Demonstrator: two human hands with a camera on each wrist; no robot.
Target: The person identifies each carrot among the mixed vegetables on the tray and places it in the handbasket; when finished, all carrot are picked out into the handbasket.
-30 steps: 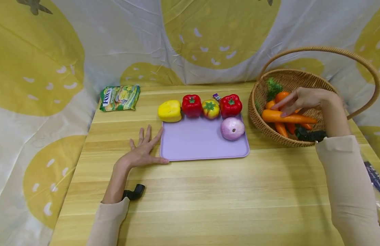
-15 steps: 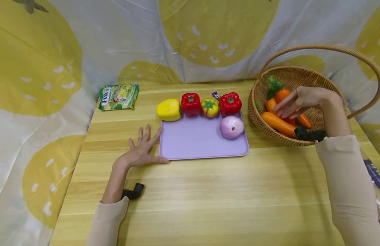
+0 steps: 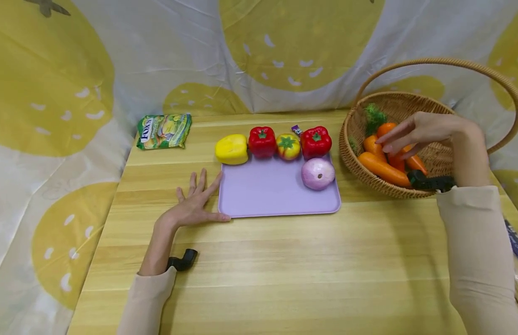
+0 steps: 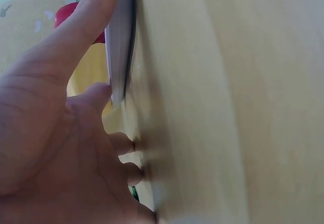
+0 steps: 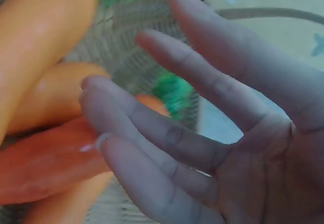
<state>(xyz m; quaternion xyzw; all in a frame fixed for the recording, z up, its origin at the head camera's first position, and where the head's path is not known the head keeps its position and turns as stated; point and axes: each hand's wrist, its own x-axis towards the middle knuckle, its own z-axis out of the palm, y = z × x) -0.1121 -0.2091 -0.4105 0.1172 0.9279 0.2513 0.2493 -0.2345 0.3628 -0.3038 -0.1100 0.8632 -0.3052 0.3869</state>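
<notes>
My left hand [image 3: 189, 209] is spread at the left side of a lilac tray [image 3: 263, 190]. Its thumb touches the front left corner and its index finger the left edge, as the left wrist view also shows. Over the wicker basket [image 3: 352, 170] hangs my right hand [image 3: 430, 128], fingers loosely bent and holding nothing. Several orange carrots [image 3: 384, 170] lie below it in the basket. In the right wrist view a redder carrot [image 5: 50, 163] lies just beside the fingertips; whether they touch is unclear. Green leafy tops [image 3: 373, 116] show at the basket's back left.
Along the tray's back are a yellow pepper [image 3: 231, 150], two red peppers [image 3: 262, 142], a yellow-red tomato [image 3: 288, 147] and a purple onion [image 3: 318, 174]. Behind lies a small purple wrapper [image 3: 297, 130]. A green FOX'S candy bag [image 3: 164, 131] sits back left. The basket's handle [image 3: 443, 61] arches high.
One second ago a carrot lay crosswise under my right fingers; it has dropped into the basket, angled at the front. My right hand has lifted slightly and shifted right. The left hand stays put.
</notes>
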